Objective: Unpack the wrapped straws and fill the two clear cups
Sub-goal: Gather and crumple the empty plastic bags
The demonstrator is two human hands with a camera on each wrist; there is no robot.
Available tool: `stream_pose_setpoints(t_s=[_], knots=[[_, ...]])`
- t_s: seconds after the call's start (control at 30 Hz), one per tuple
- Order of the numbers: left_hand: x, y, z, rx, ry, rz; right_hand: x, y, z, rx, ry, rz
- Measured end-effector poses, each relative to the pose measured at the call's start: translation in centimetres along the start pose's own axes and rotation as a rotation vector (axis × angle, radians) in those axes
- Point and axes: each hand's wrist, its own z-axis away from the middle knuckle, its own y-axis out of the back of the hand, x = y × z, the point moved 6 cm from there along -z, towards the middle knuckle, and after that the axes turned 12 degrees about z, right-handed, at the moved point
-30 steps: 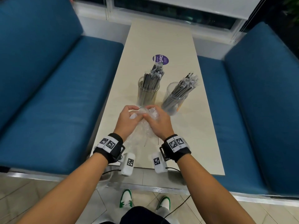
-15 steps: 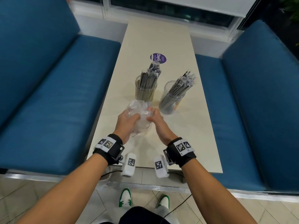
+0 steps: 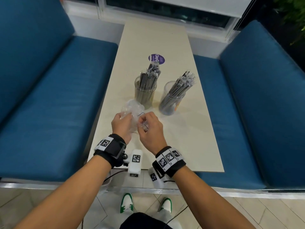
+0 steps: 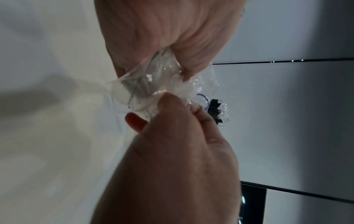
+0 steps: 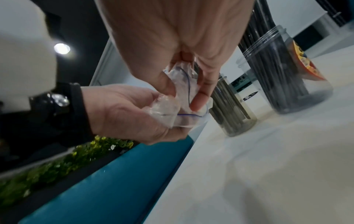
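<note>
Now my left hand [image 3: 121, 124] and right hand [image 3: 149, 128] have pulled the empty clear wrapper [image 3: 132, 107] back from the cups and bunched it tighter, fingers curled pinching it from both sides, so both clear cups [image 3: 145, 94] [image 3: 171, 103] on the table [image 3: 189, 138] look filled with straws [image 3: 182, 84], only wrapper disposal left.
</note>
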Motion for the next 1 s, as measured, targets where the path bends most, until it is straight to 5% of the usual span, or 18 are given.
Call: stream_pose_setpoints(t_s=[0.13,0.23,0.5,0.67,0.8,1.0], knots=[[-0.6,-0.9,0.7,-0.248,0.182,0.154,-0.7,-0.7,1.0,-0.088,-0.028,-0.048],[0.4,-0.6,1.2,-0.31,0.061,0.041,-1.0,-0.5,1.8,-0.158,-0.012,-0.148],[2.4,4.9,3.6,0.046,-0.426,-0.116,-0.4,0.0,4.5,-0.28,-0.119,-0.491],[1.7,9.0,7.4,0.193,-0.628,-0.263,2.3,-0.7,7.6,-0.31,-0.208,-0.512],[-1.0,14.3,9.7,0.357,-0.672,-0.198,5.7,-2.8,12.9,-0.588,-0.27,-0.542],[-5.6,23.9,10.0,0.575,-0.669,-0.136,13.7,-6.9,25.0,-1.067,-0.28,-0.143]])
